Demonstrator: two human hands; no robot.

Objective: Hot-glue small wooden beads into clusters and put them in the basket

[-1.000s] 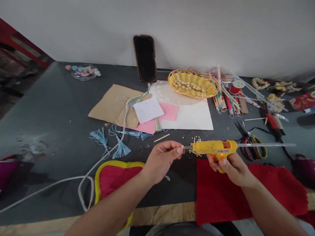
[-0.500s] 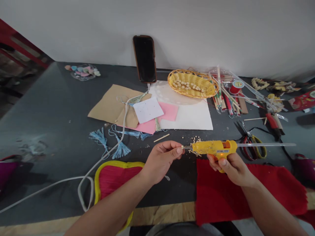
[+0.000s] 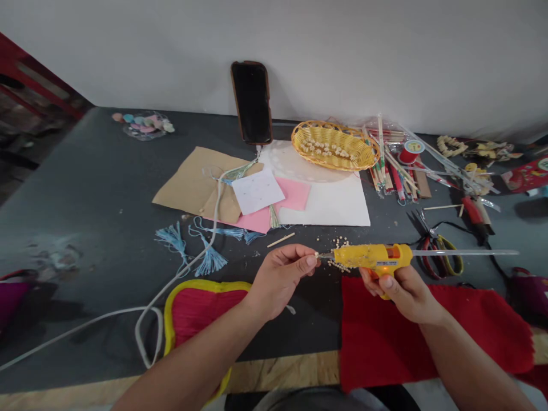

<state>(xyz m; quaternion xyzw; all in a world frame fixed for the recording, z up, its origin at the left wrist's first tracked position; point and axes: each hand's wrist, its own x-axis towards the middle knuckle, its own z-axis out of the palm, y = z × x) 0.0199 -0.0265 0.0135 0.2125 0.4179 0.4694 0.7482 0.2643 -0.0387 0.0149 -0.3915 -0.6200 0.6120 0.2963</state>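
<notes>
My right hand [image 3: 400, 288] is wrapped round the handle of a yellow glue gun [image 3: 363, 256], held level with its nozzle to the left. A long clear glue stick [image 3: 466, 252] sticks out of its back end. In a pinch, the thumb and fingers of my left hand [image 3: 286, 274] hold a tiny pale bead [image 3: 317, 256] right at the nozzle's tip; whether the two touch is hard to see. Small pale beads [image 3: 340, 242] lie scattered on the dark table behind and below the gun.
A wicker basket [image 3: 317, 161] with pale bead clusters stands at the back, beside a leaning phone [image 3: 252, 103]. Blue tassels [image 3: 212, 261], a white cable [image 3: 171, 282] and brown paper [image 3: 184, 182] lie left. Scissors [image 3: 432, 234] and red felt [image 3: 381, 337] are on the right.
Almost nothing differs. Both hands and the glue gun keep their places; the glue stick's far end sits very slightly farther right.
</notes>
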